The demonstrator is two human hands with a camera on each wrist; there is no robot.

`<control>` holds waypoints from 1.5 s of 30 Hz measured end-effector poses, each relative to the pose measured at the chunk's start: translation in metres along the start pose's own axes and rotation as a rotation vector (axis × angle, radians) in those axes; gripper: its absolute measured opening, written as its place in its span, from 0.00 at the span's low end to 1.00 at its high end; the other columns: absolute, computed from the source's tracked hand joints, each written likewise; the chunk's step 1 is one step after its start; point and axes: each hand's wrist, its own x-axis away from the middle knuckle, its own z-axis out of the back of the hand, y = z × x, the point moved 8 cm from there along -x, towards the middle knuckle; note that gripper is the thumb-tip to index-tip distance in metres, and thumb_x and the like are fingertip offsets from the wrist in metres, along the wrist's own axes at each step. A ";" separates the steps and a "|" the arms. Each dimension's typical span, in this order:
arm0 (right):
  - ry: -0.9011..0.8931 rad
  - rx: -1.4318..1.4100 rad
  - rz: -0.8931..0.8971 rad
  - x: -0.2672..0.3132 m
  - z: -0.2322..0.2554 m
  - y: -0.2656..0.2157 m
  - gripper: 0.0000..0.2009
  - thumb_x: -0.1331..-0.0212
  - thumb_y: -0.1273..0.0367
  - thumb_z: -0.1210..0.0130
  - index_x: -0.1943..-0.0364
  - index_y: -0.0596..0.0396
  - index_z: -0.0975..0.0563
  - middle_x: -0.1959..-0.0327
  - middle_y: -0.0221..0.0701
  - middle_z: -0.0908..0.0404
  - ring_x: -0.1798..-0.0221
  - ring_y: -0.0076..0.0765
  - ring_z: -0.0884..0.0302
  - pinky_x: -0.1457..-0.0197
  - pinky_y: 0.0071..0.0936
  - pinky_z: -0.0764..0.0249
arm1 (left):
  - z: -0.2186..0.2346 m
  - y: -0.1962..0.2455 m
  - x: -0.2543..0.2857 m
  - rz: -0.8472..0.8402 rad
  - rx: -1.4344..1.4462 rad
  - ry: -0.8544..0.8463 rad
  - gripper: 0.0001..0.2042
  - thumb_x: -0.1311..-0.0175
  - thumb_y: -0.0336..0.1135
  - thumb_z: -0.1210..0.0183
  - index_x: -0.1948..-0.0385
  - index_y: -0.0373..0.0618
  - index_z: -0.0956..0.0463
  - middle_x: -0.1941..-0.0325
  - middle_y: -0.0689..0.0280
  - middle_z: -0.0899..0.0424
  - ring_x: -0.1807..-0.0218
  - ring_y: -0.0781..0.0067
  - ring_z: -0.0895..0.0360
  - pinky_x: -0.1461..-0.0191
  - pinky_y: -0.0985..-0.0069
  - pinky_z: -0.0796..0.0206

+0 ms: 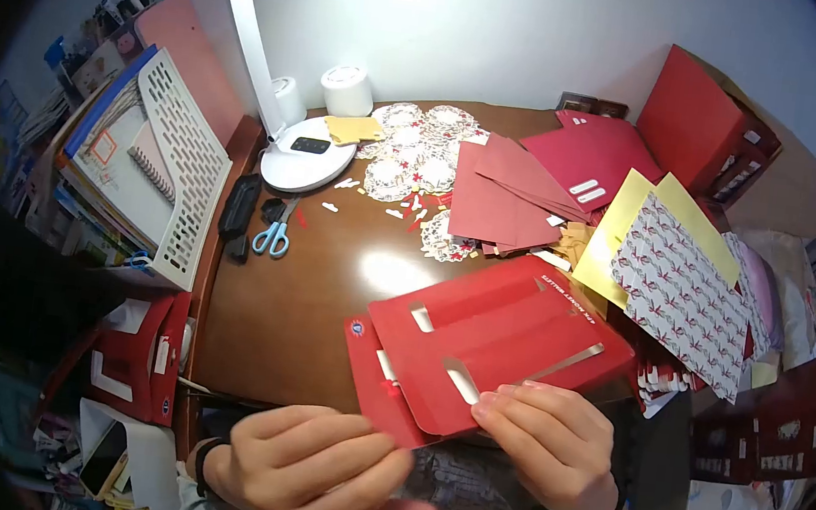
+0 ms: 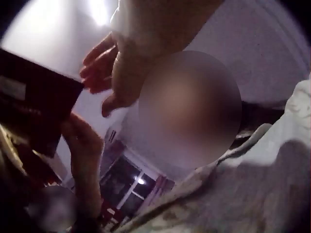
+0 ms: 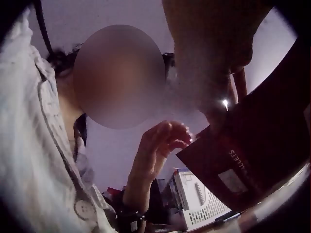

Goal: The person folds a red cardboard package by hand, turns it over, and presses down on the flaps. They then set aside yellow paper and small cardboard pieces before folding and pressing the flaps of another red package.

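A flat red cardboard wallet box (image 1: 478, 344) with cut-out slots is tilted above the front of the table; in the left wrist view it is a dark sheet (image 2: 43, 104). My right hand (image 1: 557, 448) pinches its lower edge between thumb and fingers, and also shows holding it in the right wrist view (image 3: 209, 63). My left hand (image 1: 328, 473) is beside the lower left corner, fingers loosely bent, thumb apart. In the left wrist view the left hand's fingertips (image 2: 99, 70) are close to the corner; contact cannot be told.
Behind lie scissors (image 1: 271, 237), patterned round papers (image 1: 391, 179), small paper scraps and red envelopes (image 1: 495, 199). A lamp base (image 1: 307, 171) stands at back left, a white file rack (image 1: 181, 169) at left. Yellow and patterned sheets (image 1: 685, 297) and a red box (image 1: 695, 117) are at right.
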 end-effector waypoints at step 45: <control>-0.013 -0.048 -0.230 0.011 0.006 0.036 0.16 0.56 0.76 0.38 0.58 0.58 0.18 0.60 0.31 0.18 0.56 0.36 0.18 0.57 0.30 0.19 | -0.043 -0.012 -0.017 0.065 -0.188 -0.063 0.12 0.51 0.28 0.34 0.63 0.36 0.18 0.64 0.59 0.14 0.62 0.65 0.14 0.57 0.72 0.22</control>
